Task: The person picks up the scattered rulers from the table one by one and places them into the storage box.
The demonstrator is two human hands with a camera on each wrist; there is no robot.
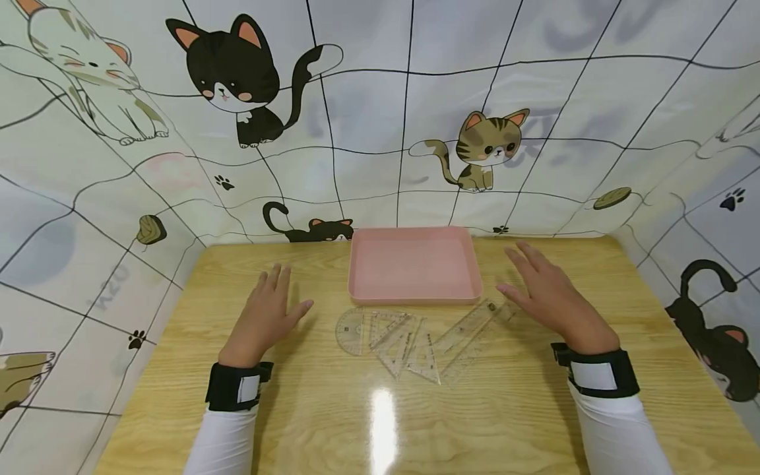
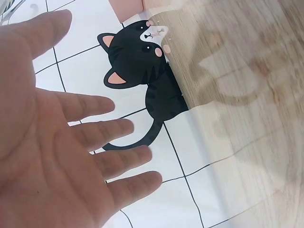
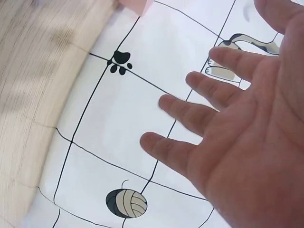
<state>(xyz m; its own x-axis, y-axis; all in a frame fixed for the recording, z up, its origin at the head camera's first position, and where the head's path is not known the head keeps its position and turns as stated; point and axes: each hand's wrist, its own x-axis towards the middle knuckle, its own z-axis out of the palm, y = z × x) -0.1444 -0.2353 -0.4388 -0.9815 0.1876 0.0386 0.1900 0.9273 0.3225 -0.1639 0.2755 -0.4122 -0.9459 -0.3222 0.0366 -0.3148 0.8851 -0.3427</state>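
My left hand (image 1: 261, 321) is to the left of a pink rectangular tray (image 1: 414, 265), its fingers extended and thumb spread, holding nothing. On the tray's other side is my right hand (image 1: 557, 302), also with fingers spread and nothing in them. Between the hands, in front of the tray, several clear plastic drawing tools lie in a row. A half-round protractor (image 1: 350, 332) is leftmost, beside overlapping triangular set squares (image 1: 423, 356). Clear rulers (image 1: 465, 327) lie slantwise at the right, nearest my right hand. Both wrist views show the palms with straight fingers.
Everything lies on a light wood-grain table (image 1: 309, 409). A white sheet printed with cats and grid lines (image 1: 368, 125) rises behind the tray and along both sides. A bright light reflection (image 1: 383, 429) shows on the front of the table.
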